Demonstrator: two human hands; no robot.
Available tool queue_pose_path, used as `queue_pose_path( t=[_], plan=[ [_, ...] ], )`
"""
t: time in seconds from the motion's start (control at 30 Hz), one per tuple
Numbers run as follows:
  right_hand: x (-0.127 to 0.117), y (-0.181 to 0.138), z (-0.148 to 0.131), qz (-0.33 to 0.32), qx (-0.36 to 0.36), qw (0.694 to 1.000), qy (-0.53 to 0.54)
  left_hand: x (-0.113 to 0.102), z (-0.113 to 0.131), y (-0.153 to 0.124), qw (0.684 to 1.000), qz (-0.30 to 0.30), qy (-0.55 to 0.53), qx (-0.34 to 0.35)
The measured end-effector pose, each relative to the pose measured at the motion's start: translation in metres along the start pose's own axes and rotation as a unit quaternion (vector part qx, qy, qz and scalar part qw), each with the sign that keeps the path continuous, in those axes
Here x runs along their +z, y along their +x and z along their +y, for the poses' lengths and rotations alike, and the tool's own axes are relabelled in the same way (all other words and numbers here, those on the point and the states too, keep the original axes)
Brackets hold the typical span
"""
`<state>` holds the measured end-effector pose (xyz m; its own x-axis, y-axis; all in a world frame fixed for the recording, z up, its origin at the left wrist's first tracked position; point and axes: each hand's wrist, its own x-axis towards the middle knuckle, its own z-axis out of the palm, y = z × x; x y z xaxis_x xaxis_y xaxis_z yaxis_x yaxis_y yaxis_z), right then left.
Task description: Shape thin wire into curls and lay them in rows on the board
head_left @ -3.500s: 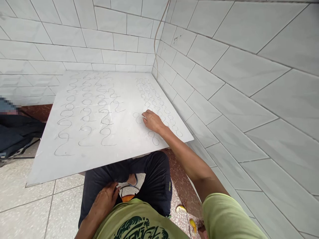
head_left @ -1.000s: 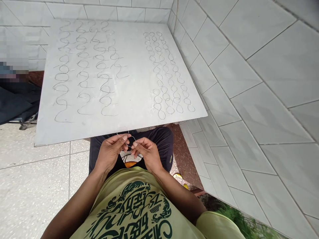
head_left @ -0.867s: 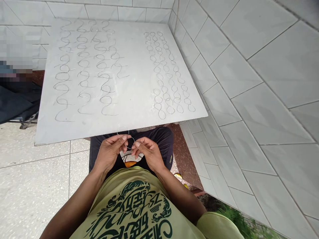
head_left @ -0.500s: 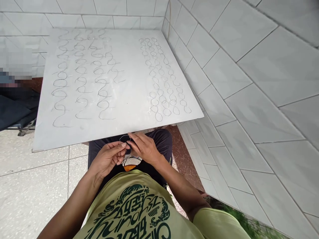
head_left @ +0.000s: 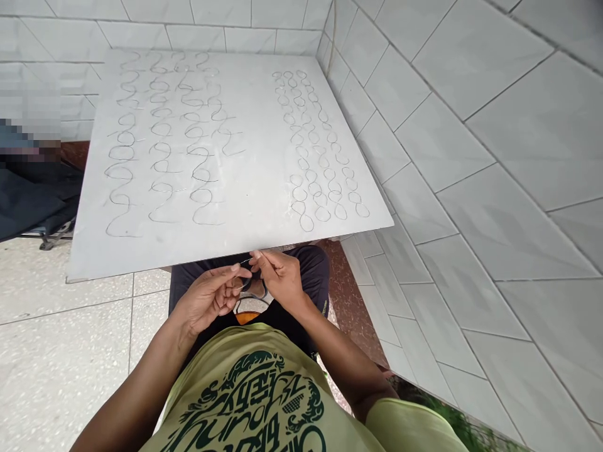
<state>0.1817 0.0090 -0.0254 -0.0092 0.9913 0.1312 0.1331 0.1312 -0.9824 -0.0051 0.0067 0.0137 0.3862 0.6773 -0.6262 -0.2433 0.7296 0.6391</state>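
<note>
My left hand (head_left: pixel 207 300) and my right hand (head_left: pixel 277 276) meet over my lap, just below the near edge of a white board (head_left: pixel 254 201). Both pinch a thin piece of wire (head_left: pixel 245 262) between their fingertips. The wire is very fine and partly hidden by my fingers. On the board lie several wavy bent wires (head_left: pixel 162 147) in columns at the left and several small looped wire chains (head_left: pixel 313 150) at the right.
White tiled walls (head_left: pixel 447 144) close in at the back and right, meeting in a corner behind the board. A speckled tile floor (head_left: pixel 56 351) lies to the left. Dark fabric and part of another person (head_left: pixel 28 188) sit at the far left.
My right hand left the looped wires on the board and came down to my lap. Both hands now work the thin wire together, the fingertips closing nearer each other.
</note>
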Motion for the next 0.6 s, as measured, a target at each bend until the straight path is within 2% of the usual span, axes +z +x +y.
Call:
queue_pose_path(
  t=[0.07, 0.13, 0.23, 0.33, 0.43, 0.53, 0.6],
  plan=[
    [-0.006, 0.002, -0.003, -0.003, -0.021, 0.999, -0.043, 0.001, -0.002, -0.003, 0.995, 0.043, 0.068, 0.066],
    [-0.012, 0.004, -0.007, -0.012, -0.018, 0.998, -0.061, 0.001, -0.005, -0.007, 0.974, 0.086, 0.138, 0.155],
    [-0.017, 0.004, -0.014, -0.027, -0.008, 0.997, -0.078, 0.003, -0.01, -0.011, 0.936, 0.097, 0.231, 0.246],
    [-0.018, 0.005, -0.02, -0.031, 0.0, 0.996, -0.082, 0.005, -0.013, -0.011, 0.915, 0.084, 0.269, 0.289],
    [-0.014, 0.005, -0.022, -0.034, 0.032, 0.997, -0.054, 0.006, -0.014, -0.008, 0.908, 0.091, 0.261, 0.315],
    [-0.006, 0.006, -0.02, -0.035, 0.119, 0.992, 0.033, 0.004, -0.014, -0.005, 0.919, 0.078, 0.25, 0.294],
    [0.0, 0.006, -0.016, -0.031, 0.187, 0.975, 0.115, 0.001, -0.014, -0.004, 0.931, 0.059, 0.236, 0.273]
  ],
)
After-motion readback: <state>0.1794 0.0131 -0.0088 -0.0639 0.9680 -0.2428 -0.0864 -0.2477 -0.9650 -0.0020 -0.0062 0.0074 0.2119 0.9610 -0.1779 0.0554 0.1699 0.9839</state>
